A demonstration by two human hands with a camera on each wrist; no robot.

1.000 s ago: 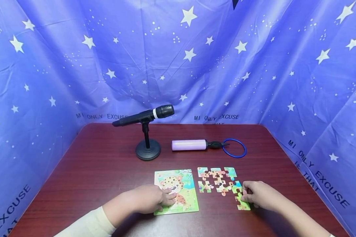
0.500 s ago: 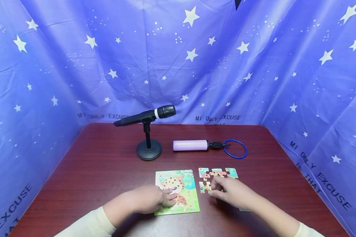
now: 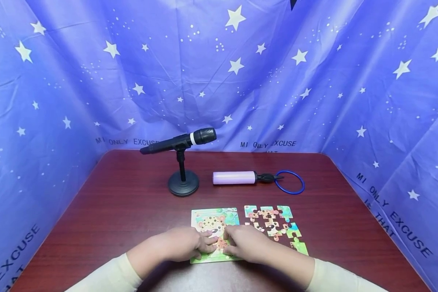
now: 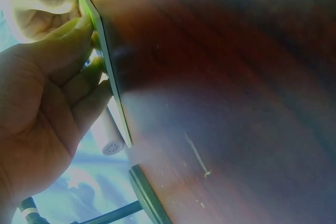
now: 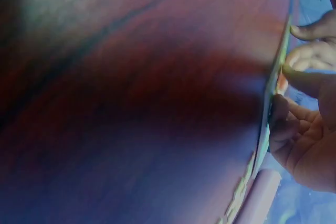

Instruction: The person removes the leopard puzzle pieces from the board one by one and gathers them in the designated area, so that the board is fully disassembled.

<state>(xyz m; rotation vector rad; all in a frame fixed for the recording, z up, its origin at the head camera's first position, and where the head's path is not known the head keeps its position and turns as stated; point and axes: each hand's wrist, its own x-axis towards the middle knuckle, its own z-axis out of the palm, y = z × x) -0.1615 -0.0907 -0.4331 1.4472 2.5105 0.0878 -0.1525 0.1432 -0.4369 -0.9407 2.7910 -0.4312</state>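
A square puzzle board (image 3: 214,211) with a spotted leopard cub picture lies flat on the table. My left hand (image 3: 179,243) rests on its left and middle part, fingertips touching the picture. My right hand (image 3: 250,243) lies over the board's right side, thumb and fingertips touching its surface close to the left fingers. Both hands hide part of the picture. In the left wrist view, the left hand (image 4: 47,87) has its fingers along the thin board edge (image 4: 113,77). Several loose jigsaw pieces (image 3: 284,211) lie right of the board, some behind the right hand.
Behind the board, a black microphone (image 3: 179,141) sits on a round-based stand (image 3: 183,184). A lilac hand pump (image 3: 234,177) lies to its right, its black nozzle overlapping a blue ring (image 3: 289,190). A starry blue curtain (image 3: 204,61) surrounds the dark red table (image 3: 124,194).
My right hand has moved left from the loose pieces at the right, across them, onto the board's right side. My left hand has stayed on the board.
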